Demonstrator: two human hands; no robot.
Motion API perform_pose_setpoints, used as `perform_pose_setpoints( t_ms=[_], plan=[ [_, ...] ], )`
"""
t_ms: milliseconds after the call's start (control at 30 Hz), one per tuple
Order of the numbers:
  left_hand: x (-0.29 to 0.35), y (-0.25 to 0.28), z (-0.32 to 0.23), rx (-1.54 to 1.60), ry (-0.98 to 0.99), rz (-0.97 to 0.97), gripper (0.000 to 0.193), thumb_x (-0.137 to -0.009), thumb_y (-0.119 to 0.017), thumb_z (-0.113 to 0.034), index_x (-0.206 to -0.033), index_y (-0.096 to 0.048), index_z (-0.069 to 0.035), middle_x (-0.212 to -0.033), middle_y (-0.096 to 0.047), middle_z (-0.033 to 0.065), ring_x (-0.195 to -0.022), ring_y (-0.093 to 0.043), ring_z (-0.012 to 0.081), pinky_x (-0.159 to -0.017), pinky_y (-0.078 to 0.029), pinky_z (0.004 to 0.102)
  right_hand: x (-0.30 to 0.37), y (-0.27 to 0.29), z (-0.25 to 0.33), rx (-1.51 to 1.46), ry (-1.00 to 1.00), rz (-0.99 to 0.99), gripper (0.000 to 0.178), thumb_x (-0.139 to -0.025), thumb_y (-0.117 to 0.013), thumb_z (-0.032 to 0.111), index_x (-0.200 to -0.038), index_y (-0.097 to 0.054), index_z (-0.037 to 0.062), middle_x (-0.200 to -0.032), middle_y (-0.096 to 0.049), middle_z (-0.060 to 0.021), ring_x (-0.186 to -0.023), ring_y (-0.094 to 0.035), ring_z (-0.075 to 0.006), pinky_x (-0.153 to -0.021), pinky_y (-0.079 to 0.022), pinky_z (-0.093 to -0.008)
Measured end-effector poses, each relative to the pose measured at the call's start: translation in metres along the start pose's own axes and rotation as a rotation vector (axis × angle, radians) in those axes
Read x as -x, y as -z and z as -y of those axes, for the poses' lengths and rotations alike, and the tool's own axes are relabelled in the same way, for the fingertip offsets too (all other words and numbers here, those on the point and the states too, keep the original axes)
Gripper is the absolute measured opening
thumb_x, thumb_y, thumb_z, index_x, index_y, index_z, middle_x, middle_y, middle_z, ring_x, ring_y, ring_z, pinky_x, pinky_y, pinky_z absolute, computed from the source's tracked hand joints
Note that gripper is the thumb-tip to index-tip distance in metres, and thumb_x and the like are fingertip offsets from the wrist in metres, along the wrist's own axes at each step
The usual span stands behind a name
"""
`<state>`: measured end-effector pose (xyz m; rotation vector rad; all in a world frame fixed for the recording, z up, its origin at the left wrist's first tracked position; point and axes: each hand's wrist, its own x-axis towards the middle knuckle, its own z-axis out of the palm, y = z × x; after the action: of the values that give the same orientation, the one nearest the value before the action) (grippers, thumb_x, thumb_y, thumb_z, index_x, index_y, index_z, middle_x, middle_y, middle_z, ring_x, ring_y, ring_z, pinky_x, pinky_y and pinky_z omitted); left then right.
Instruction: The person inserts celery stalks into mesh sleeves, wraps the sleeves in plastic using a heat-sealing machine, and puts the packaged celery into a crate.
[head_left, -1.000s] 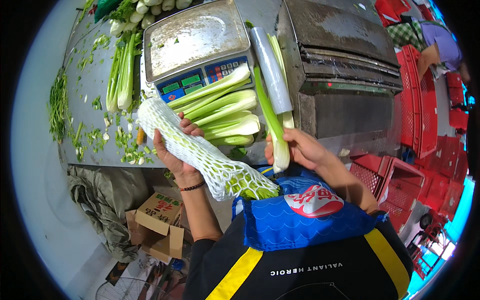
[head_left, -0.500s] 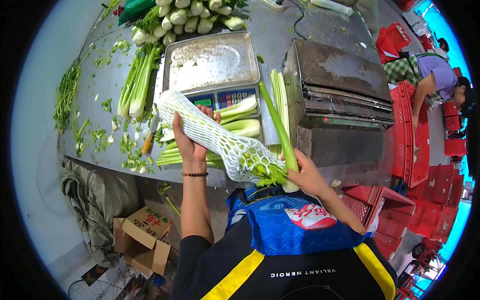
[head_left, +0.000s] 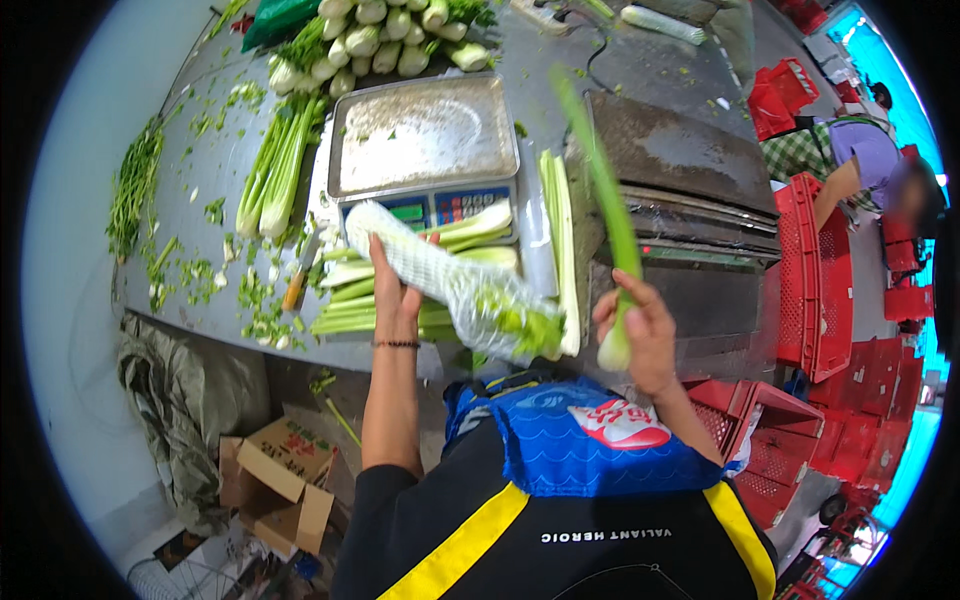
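Observation:
My left hand (head_left: 395,292) is closed around a bunch of celery in a white foam net sleeve (head_left: 440,268), slanting down to the right, with green showing at its lower end. In my right hand (head_left: 648,335) a single green celery stalk (head_left: 608,195) is gripped near its pale base, its tip pointing up and away; it is blurred. Beneath the sleeved bunch, loose celery stalks (head_left: 350,318) lie near the table edge. More stalks (head_left: 562,250) lie between my hands, beside the metal machine (head_left: 685,150).
A weighing scale (head_left: 425,130) stands ahead, with piled celery (head_left: 370,40) behind it. At left are an untied celery bunch (head_left: 275,175), an orange-handled knife (head_left: 293,290) and leaf scraps. Red crates (head_left: 800,270) and a bending person (head_left: 865,155) are at right; a cardboard box (head_left: 285,470) sits below.
My right hand has moved right and away from the sleeve's lower end, lifting the celery stalk off it. The sleeved bunch in my left hand has shifted slightly right and toward me.

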<state>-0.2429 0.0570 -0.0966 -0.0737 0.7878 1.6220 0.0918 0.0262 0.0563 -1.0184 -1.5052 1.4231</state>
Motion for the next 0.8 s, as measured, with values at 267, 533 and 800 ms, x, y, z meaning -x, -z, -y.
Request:
perform_pose_setpoints(
  t_ms=[267,533,800],
  plan=[
    [-0.01,0.026,-0.006,-0.007,-0.129,-0.163,0.058,-0.097,-0.045,-0.052,-0.127,-0.048,-0.002,-0.122,-0.059,0.0151,-0.108,-0.061,0.0285,-0.091,-0.055,0.0433,-0.084,-0.014,0.133,0.709,0.597,0.454,0.07,-0.071,-0.078,0.024,-0.132,-0.046,0.0083,-0.137,-0.049,-0.0242,-0.128,-0.047,-0.0356,-0.101,-0.041,-0.0436],
    [0.029,-0.008,-0.022,-1.307,-0.357,-0.38,0.068,-0.087,-0.062,-0.051,-0.109,-0.054,0.013,-0.09,-0.067,0.0269,-0.082,-0.068,0.034,-0.065,-0.053,0.0412,-0.131,-0.035,0.126,1.608,1.18,0.398,0.024,-0.076,-0.059,0.016,-0.1,-0.06,0.0117,-0.063,-0.052,-0.003,-0.069,-0.053,-0.0189,-0.066,-0.04,-0.0312],
    [0.055,-0.007,-0.009,-1.619,-0.699,-0.501,0.085,-0.083,-0.071,-0.035,-0.139,-0.025,0.009,-0.136,-0.037,0.0311,-0.118,-0.048,0.0452,-0.095,-0.043,0.0474,-0.132,-0.06,0.104,1.806,1.257,0.483,0.026,-0.078,-0.057,0.018,-0.104,-0.055,0.0169,-0.07,-0.048,-0.002,-0.076,-0.051,-0.0203,-0.078,-0.041,-0.0405]
  ],
)
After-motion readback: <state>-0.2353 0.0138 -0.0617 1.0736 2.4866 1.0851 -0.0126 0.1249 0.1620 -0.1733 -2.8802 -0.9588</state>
